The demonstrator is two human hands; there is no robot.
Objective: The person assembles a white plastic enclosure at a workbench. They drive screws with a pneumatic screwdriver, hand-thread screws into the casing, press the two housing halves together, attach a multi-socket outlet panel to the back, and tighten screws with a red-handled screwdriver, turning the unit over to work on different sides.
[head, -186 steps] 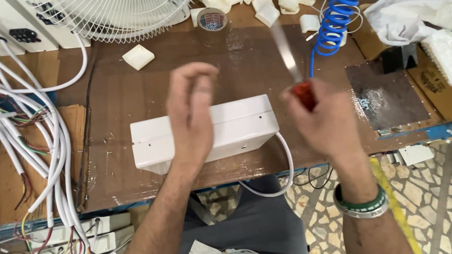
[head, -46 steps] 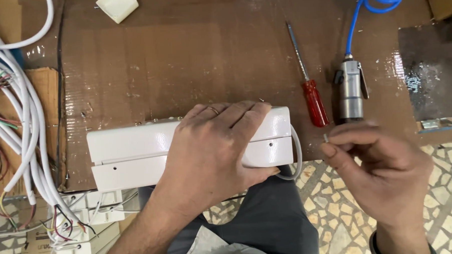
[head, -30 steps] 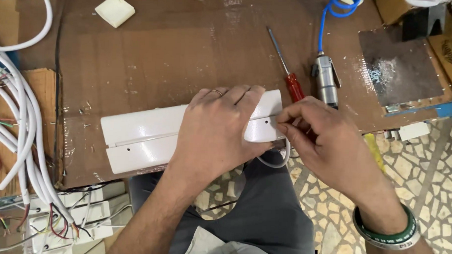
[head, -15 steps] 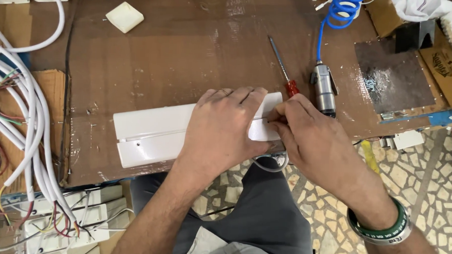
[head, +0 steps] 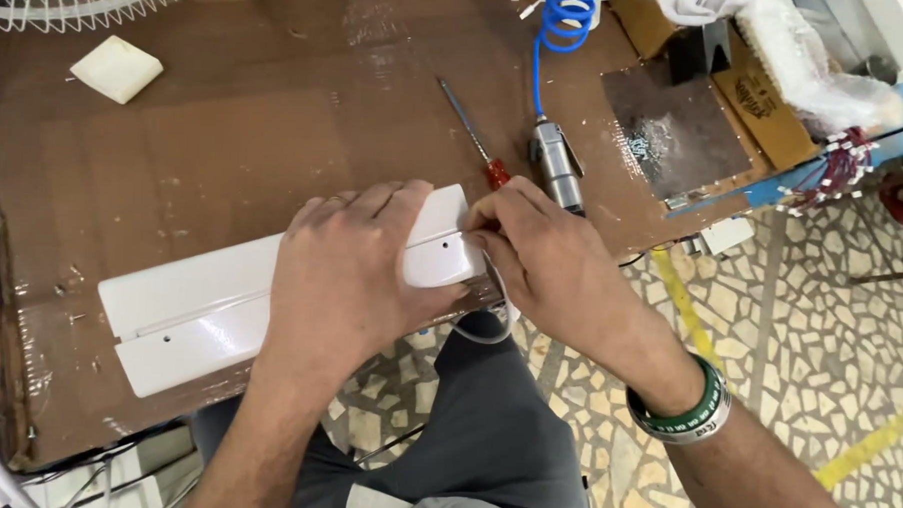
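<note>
From our head cam, looking straight down: we've got a long white plastic casing [head: 220,301] lying flat near the front edge of the brown workbench [head: 225,146]. Its long axis runs from about 8 o'clock up toward 2 o'clock, with the rounded end pointing to the 2 o'clock side.

Our left hand [head: 346,275] is pressed palm-down on top of the casing, fingers spread flat over its right half, so it's pinning it rather than wrapping around it. Our right hand [head: 546,262] sits right at the rounded end, fingertips bunched together and touching that end; can't tell if there's anything tiny pinched in them. A white cable [head: 499,316] loops out under that end.

Up at 12 o'clock from the right hand, a red-handled screwdriver [head: 471,134] lies just beside a metal air tool [head: 557,168] on a blue coiled hose [head: 563,18]. A small white square block [head: 118,69] sits way off at 10 o'clock.
</note>
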